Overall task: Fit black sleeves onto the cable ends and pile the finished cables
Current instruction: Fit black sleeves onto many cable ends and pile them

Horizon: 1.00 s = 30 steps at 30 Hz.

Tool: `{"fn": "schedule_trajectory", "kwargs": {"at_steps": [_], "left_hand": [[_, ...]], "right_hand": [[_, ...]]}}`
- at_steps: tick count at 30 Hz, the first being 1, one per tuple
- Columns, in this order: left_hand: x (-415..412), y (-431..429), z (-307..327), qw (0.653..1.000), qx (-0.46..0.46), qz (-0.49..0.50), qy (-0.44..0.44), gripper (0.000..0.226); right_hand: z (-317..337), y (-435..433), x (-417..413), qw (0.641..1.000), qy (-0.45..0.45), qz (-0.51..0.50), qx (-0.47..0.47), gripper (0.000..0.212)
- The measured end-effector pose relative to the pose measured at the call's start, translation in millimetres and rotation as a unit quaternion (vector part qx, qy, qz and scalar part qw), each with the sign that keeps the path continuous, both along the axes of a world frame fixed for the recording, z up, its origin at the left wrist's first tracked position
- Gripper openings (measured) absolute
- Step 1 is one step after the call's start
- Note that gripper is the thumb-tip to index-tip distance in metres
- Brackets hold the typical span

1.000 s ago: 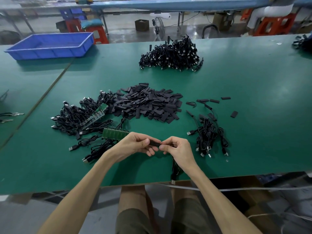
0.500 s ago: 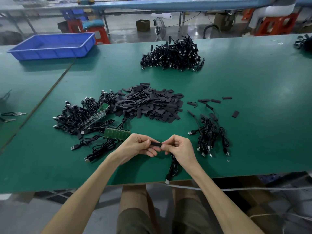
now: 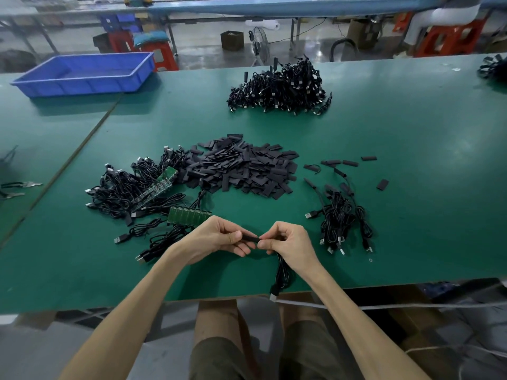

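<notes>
Over the near edge of the green table [image 3: 411,133], my left hand [image 3: 216,238] pinches one end of a black sleeve [image 3: 250,239]. My right hand [image 3: 290,242] pinches its other end together with a black cable [image 3: 281,272], whose USB plug hangs past the table edge. A heap of loose black sleeves [image 3: 241,168] lies straight ahead. Cables with green circuit strips [image 3: 137,187] lie to the left. A small bundle of cables [image 3: 343,218] lies to the right, and a big cable pile [image 3: 279,89] sits farther back.
A blue tray [image 3: 82,75] stands at the far left. A green circuit strip [image 3: 189,215] lies just beyond my left hand. A few stray sleeves [image 3: 382,184] dot the table on the right. Pliers [image 3: 19,185] lie at the left edge. Red stools stand beyond the table.
The hands stay in place near the table edge. The gap between them has widened a little, so more of the black sleeve shows, and the hanging cable has swung slightly.
</notes>
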<state>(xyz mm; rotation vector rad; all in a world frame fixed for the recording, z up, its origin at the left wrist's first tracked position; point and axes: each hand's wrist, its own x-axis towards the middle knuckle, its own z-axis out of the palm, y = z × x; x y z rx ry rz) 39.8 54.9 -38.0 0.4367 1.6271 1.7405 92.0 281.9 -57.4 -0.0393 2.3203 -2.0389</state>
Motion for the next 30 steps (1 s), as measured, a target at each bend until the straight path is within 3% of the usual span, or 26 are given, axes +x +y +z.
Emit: {"fn": "schedule_trajectory", "kwargs": {"at_steps": [18, 30], "left_hand": [[2.0, 4.5, -1.0, 1.000, 0.012, -0.007, -0.025, 0.033], [2.1, 11.5, 8.2, 0.996, -0.077, 0.027, 0.033, 0.022]], "right_hand": [[-1.4, 2.5, -0.3, 1.000, -0.012, 0.010, -0.017, 0.019], [-3.8, -1.1, -0.2, 1.000, -0.012, -0.005, 0.001, 0.022]]}}
